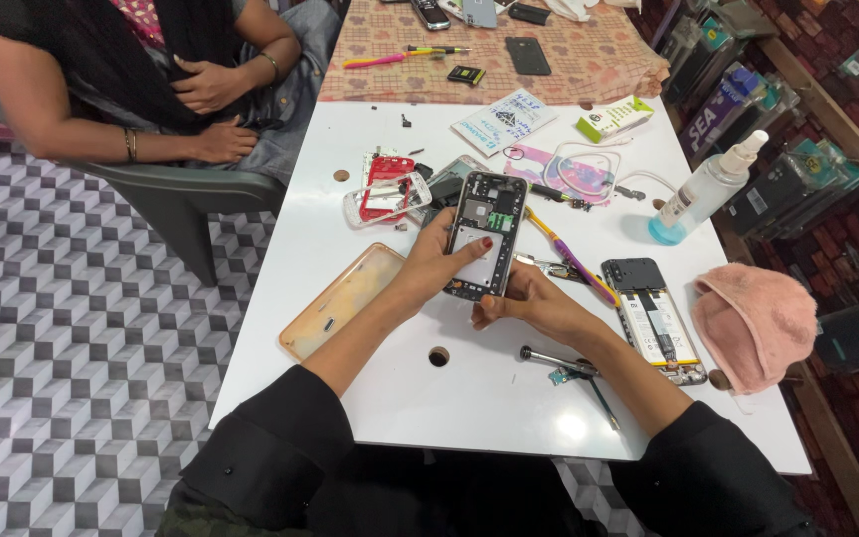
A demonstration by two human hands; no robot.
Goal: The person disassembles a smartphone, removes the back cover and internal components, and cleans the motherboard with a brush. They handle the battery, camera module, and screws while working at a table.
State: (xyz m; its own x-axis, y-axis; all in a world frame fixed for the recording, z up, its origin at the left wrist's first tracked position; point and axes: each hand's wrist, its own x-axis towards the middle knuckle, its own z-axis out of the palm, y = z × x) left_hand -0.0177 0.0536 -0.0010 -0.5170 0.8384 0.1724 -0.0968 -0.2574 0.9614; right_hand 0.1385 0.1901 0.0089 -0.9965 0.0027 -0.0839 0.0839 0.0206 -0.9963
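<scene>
An opened black phone with its back off and a green part showing is held over the white table. My left hand grips its left side, thumb laid across the middle. My right hand holds its lower end from beneath. A clear orange-tinted phone case lies left of my left arm. A second opened phone lies to the right of my right hand. A metal screwdriver rests just below my right wrist.
A red and white phone frame, a purple-yellow tool, a spray bottle and a pink cloth lie around. Another person sits in a chair at the far left. A patterned cloth with phones covers the far end.
</scene>
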